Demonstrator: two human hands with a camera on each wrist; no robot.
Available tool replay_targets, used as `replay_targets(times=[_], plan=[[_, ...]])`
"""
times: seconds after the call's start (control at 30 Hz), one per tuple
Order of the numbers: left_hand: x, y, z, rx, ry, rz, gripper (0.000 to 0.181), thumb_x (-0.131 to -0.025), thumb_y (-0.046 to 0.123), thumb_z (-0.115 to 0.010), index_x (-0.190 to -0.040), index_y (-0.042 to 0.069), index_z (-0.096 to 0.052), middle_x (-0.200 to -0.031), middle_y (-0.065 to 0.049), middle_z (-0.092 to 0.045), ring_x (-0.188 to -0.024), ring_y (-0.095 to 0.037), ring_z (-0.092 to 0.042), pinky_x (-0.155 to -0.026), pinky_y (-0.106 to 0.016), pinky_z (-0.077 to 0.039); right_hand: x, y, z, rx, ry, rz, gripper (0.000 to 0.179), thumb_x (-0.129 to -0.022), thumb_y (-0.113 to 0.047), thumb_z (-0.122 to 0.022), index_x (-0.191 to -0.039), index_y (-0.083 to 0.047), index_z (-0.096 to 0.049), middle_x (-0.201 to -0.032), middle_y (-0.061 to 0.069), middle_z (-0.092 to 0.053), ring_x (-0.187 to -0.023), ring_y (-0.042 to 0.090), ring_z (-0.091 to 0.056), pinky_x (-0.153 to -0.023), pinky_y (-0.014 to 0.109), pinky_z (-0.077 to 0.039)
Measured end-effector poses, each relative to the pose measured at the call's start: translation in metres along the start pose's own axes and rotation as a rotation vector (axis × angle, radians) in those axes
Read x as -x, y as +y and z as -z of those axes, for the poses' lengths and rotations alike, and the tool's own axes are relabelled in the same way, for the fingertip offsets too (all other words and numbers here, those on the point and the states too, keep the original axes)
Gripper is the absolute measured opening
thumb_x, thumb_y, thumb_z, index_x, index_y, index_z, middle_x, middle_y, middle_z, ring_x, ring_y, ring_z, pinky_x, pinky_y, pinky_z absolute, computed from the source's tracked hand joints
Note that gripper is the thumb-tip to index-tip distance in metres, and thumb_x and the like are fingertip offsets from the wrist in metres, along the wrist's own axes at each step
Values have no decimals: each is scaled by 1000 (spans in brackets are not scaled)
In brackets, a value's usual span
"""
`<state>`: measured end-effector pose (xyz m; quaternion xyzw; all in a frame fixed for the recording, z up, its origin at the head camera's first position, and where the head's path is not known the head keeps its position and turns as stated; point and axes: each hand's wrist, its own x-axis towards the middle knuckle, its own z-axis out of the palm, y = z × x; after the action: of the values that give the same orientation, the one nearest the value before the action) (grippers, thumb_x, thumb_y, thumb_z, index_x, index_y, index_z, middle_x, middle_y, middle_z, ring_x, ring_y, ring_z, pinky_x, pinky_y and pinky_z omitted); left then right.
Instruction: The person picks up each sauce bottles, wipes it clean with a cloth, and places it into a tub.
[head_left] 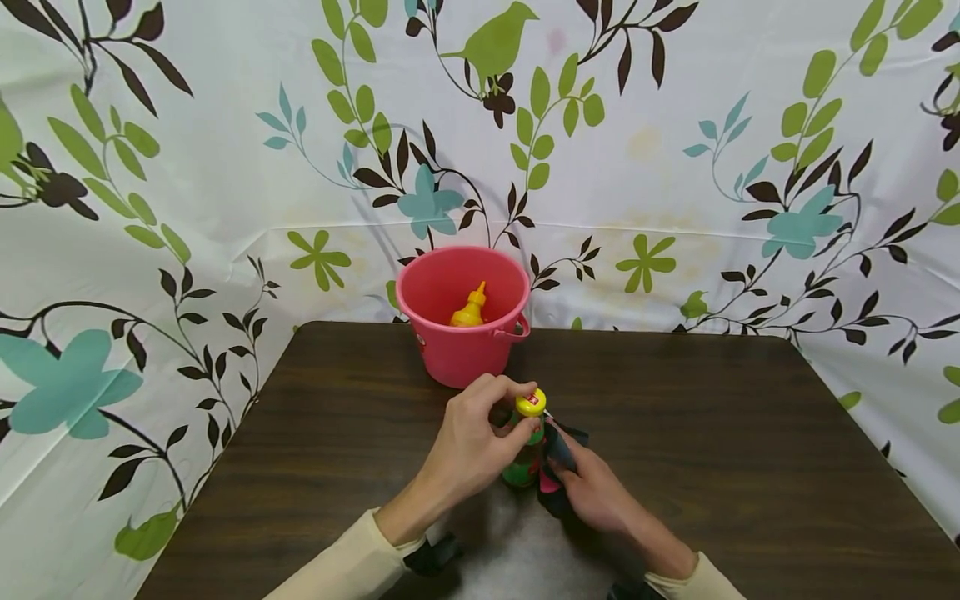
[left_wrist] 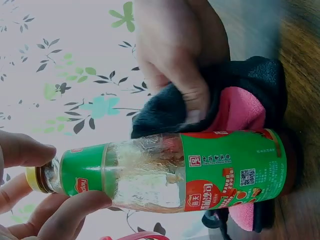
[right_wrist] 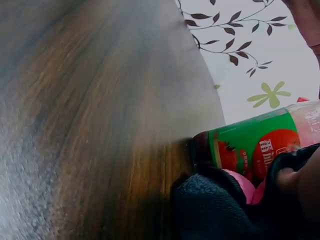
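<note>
A glass sauce bottle (head_left: 519, 475) with a yellow cap and green label stands upright on the table. My left hand (head_left: 476, 429) pinches it at the cap and neck, thumb on one side and fingers on the other. In the left wrist view the bottle (left_wrist: 230, 172) shows red patches and Chinese lettering on its label. My right hand (head_left: 600, 492) grips a dark grey and pink cloth (left_wrist: 242, 107) against the bottle's side. The right wrist view shows this cloth (right_wrist: 210, 205) touching the lower label, with part of the bottle hidden behind it.
Just behind the bottle stands a pink bucket (head_left: 465, 358) with its handle hanging down at the right. A yellow squeeze bottle (head_left: 468, 315) pokes up inside it. A patterned curtain (head_left: 645, 192) hangs behind the dark wooden table (head_left: 697, 417).
</note>
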<state>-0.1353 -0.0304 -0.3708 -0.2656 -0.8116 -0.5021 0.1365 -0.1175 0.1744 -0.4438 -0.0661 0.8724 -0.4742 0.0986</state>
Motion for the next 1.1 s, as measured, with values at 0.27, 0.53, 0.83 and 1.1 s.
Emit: replay_targets(times=[0.27, 0.53, 0.83, 1.1], plan=[[-1, 2, 1, 6, -8, 17, 36, -85, 8, -87, -118, 12, -74, -123, -1, -77, -89, -20, -66, -68, -28, -61, -3, 9, 0, 106, -34, 29, 67, -107, -7, -56, -168, -14, -30, -172, 20, -33, -156, 46, -37, -123, 71, -30], [-1, 3, 2, 7, -16, 24, 35, -86, 8, -86, -117, 13, -73, -125, -1, -77, -93, -13, -65, -66, -26, -61, -12, 30, -1, 78, -46, 104, 62, -111, -28, -51, -169, -20, -30, -164, 24, -46, -147, 47, -48, -116, 69, -41], [-2, 2, 1, 3, -11, 20, 34, -85, 8, -86, -116, 12, -73, -124, -1, -77, -91, -16, -66, -73, -22, -60, 0, -7, -1, -260, 22, -39, 43, -110, -12, -49, -153, -7, -54, -145, 15, -64, -138, 34, -57, -118, 60, -43], [-2, 3, 1, 11, -12, 27, 34, -84, 9, -86, -115, 13, -73, -123, -1, -77, -89, -15, -64, -73, -20, -59, 5, -29, 1, -441, 81, -49, 38, -112, -17, -47, -149, -11, -56, -146, 12, -62, -136, 27, -58, -116, 49, -47]])
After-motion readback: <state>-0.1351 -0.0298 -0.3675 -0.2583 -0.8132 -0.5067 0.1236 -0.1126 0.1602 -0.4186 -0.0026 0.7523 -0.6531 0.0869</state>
